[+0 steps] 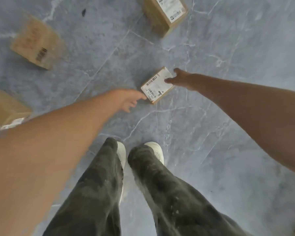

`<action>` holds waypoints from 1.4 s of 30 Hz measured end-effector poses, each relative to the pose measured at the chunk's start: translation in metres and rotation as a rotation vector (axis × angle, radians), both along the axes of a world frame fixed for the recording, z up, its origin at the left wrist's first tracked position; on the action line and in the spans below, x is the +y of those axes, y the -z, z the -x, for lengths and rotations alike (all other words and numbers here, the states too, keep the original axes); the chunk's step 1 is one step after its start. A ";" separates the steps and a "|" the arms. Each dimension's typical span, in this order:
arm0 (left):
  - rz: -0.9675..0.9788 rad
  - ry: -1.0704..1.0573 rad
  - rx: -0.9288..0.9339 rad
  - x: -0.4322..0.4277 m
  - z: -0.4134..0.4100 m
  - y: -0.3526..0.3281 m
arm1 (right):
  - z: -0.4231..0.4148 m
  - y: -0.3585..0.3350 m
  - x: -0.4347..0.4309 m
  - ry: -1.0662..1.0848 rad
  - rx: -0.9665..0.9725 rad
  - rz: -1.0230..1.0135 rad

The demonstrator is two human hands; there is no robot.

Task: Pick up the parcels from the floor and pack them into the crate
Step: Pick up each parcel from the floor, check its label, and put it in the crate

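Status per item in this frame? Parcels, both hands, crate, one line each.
small parcel: flat on floor, label up, between both hands.
top parcel: on floor, label up, untouched.
upper-left parcel: on floor, barcode showing, untouched.
left-edge parcel: on floor, blurred, untouched.
left hand: fingers relaxed, at small parcel's near corner, contact unclear.
right hand: fingertips on small parcel's label, thumb spread, no grip yet.
crate: not in view.

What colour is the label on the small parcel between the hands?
The label is white with black print and barcodes; the head view shows it best.
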State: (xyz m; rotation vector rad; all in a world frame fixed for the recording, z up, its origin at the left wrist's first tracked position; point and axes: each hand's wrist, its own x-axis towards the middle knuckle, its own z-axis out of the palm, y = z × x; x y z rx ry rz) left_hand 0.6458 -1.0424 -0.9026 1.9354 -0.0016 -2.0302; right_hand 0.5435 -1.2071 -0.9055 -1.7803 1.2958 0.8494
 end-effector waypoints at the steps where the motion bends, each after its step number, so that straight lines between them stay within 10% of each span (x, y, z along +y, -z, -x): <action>1: 0.002 -0.037 0.042 -0.009 0.013 0.011 | -0.001 0.017 0.005 0.038 -0.004 -0.012; 10: -0.013 -0.432 -0.037 0.001 0.009 -0.066 | 0.021 -0.049 0.051 0.477 -0.136 -0.015; 23: 0.400 -0.333 -0.506 0.035 -0.101 -0.534 | -0.064 -0.536 0.104 0.796 -0.725 -0.076; 33: 0.859 -0.718 -0.651 0.078 -0.139 -0.900 | -0.125 -0.880 0.115 0.749 -1.237 -0.138; 42: 1.040 -0.894 -0.682 0.221 -0.055 -0.986 | -0.062 -0.963 0.202 0.299 -1.390 -0.335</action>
